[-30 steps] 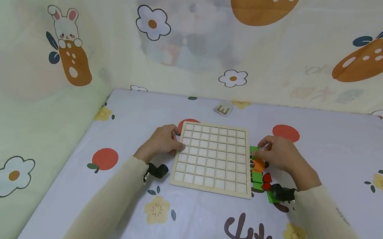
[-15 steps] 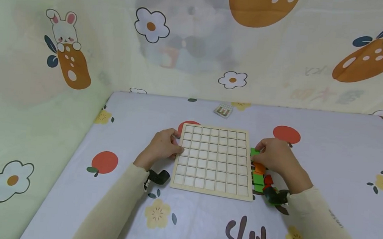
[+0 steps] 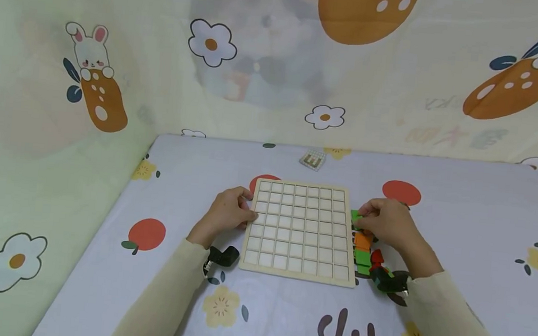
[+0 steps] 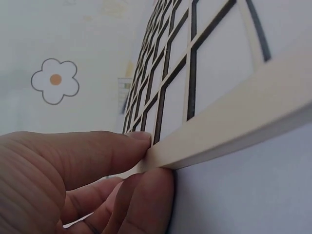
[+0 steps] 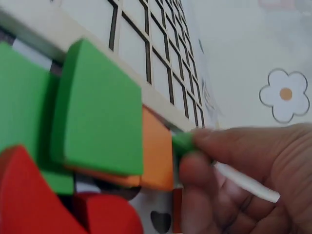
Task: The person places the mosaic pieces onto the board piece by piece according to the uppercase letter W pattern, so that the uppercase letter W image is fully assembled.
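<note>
A square wooden grid board point(image 3: 298, 278) lies flat on the table, its cells pale and bare. My left hand point(image 3: 226, 212) grips its left rim, thumb on top and fingers at the side, as the left wrist view shows on the board's edge point(image 4: 204, 146). Along the right rim runs a column of coloured pieces. There my right hand point(image 3: 391, 224) pinches a small green tile point(image 5: 183, 143) between thumb and index finger. Closer to me are an orange tile point(image 3: 363, 241), green tiles point(image 3: 363, 259) and red pieces point(image 3: 376, 257), partly hidden by the wrist camera.
A small grid-patterned card or packet point(image 3: 313, 159) lies behind the board. The printed tablecloth point(image 3: 176, 298) bears flowers, fruit and dark lettering. Printed cloth walls point(image 3: 267, 82) rise at the back and left.
The whole scene has shifted slightly down in the head view. My right wrist has turned a little toward the board, covering more of the nearest pieces. My left hand keeps its grip.
</note>
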Motion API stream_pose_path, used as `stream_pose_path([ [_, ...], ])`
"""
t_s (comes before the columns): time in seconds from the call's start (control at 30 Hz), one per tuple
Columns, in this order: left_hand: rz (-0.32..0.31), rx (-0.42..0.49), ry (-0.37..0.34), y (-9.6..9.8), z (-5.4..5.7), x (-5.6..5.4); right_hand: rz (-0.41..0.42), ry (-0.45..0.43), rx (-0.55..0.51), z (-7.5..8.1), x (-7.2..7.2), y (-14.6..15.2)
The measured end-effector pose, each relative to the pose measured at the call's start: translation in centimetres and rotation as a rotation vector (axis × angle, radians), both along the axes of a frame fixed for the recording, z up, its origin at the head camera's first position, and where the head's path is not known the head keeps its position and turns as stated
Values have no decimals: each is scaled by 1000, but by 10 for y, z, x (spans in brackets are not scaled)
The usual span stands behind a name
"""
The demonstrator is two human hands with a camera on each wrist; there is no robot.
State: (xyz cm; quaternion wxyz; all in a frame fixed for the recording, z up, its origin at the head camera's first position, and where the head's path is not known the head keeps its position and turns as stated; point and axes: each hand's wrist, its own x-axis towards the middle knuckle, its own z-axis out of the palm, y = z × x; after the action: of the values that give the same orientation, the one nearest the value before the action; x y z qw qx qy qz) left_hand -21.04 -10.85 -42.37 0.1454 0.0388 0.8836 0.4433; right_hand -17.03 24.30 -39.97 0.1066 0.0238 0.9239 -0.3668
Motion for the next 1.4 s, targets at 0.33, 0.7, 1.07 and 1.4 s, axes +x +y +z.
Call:
stream_pose_path([
  [0.33,6,12,13,0,-4,0,1,10,-106,-6,1,7],
  [0.7,5,36,8,-2,-4,1,27,19,-20,-4,-5,-4],
  [1.07,-7,55,16,0,-4,1,83,-26,67,4,-6,-6],
  [1.4,-7,61,24,-2,-8,0,192,33,145,2,-10,-13],
])
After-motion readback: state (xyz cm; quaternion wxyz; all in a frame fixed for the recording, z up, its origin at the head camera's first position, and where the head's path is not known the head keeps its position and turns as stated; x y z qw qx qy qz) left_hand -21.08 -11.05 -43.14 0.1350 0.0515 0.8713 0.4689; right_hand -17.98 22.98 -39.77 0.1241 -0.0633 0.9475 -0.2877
